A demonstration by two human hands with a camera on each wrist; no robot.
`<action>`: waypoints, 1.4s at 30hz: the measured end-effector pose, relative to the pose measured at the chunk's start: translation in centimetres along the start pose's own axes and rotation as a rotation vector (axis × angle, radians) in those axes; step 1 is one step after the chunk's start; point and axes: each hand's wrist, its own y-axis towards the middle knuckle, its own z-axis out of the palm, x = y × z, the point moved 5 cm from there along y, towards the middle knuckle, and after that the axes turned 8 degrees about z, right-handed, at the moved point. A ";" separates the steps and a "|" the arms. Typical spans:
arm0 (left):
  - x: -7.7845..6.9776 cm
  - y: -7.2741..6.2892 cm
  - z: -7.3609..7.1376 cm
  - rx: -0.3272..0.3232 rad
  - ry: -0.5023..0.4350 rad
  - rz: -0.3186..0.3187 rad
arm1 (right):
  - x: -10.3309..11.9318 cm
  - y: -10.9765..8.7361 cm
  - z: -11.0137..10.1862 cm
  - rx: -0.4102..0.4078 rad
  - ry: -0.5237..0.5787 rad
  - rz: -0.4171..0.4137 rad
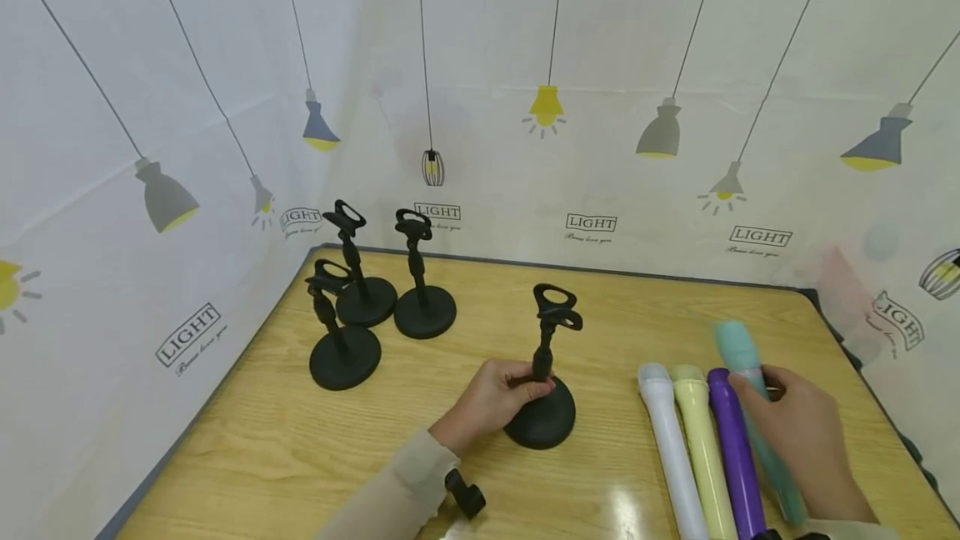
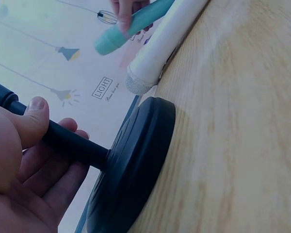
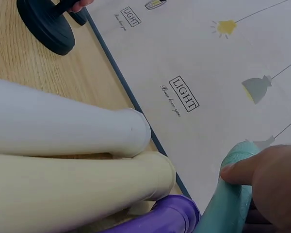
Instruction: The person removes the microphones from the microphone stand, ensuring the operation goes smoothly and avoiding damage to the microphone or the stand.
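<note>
My left hand [image 1: 495, 397] holds the stem of a black microphone stand [image 1: 542, 419] near its round base, thumb on one side and fingers on the other. The stand is upright on the table, its clip at the top bare. On the right, my right hand [image 1: 802, 423] grips a teal microphone [image 1: 738, 347] just below its head, and the head is raised above the others in the left wrist view. Beside it lie a purple microphone [image 1: 735, 452], a pale yellow microphone [image 1: 705, 448] and a white microphone [image 1: 671, 448], side by side with heads pointing away.
Three more black stands, a front one [image 1: 345, 357], a back one [image 1: 366, 302] and a right one [image 1: 425, 312], are grouped at the table's far left. A white cloth [image 1: 495, 165] printed with lamps rises behind the wooden table [image 1: 255, 448] and along its sides.
</note>
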 end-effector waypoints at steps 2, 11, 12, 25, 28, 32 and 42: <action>0.0 0.0 0.0 0.000 0.000 0.000 | -0.8 0.0 0.0 0.027 -0.005 0.042; -0.1 -0.2 -0.1 0.011 0.005 -0.012 | -3.6 -0.4 1.0 0.078 -0.017 0.195; -0.1 -0.2 -0.1 0.012 0.003 -0.013 | -3.9 -0.4 1.1 0.079 -0.014 0.211; 0.2 -0.2 0.1 0.017 -0.028 -0.022 | -6.0 -1.5 2.0 0.144 0.018 0.326; 0.1 -0.2 0.0 0.019 -0.028 -0.019 | -6.3 -1.7 2.1 0.169 0.015 0.324; 0.1 -0.2 -0.1 0.017 -0.021 -0.024 | -6.5 -1.8 2.2 0.167 -0.003 0.336; 0.0 0.0 -0.1 0.010 -0.024 -0.020 | -6.0 -2.1 2.0 0.168 -0.045 0.299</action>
